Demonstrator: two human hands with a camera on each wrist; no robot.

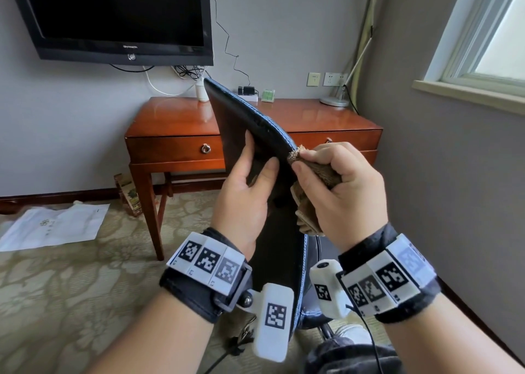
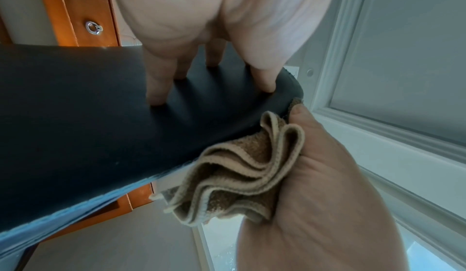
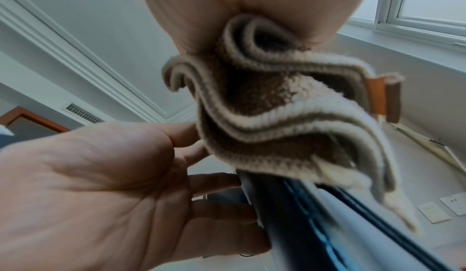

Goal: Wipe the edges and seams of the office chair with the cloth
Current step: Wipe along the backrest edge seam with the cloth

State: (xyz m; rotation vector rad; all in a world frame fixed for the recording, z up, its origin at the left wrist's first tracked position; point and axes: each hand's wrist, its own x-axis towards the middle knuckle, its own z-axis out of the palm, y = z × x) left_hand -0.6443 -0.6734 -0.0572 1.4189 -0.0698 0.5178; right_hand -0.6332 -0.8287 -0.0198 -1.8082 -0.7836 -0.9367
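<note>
Your left hand (image 1: 247, 192) lies flat, fingers straight, against the dark leather office chair back (image 1: 241, 124). Your right hand (image 1: 338, 192) grips the bunched brown terry cloth (image 1: 318, 172), pressing it onto the chair's blue-stitched edge.

The office chair back (image 1: 241, 129) is black, with a blue edge band carrying light stitching. The cloth (image 1: 315, 172) is brown terry with a beige ribbed hem. The desk (image 1: 312, 118) is glossy reddish-brown wood; its drawer pull (image 1: 205, 148) is silver. The carpet (image 1: 71, 288) is olive-beige with a pale floral pattern. The television (image 1: 119, 13) is black. The wristbands (image 1: 206, 263) carry white plates printed with black square codes.
</note>
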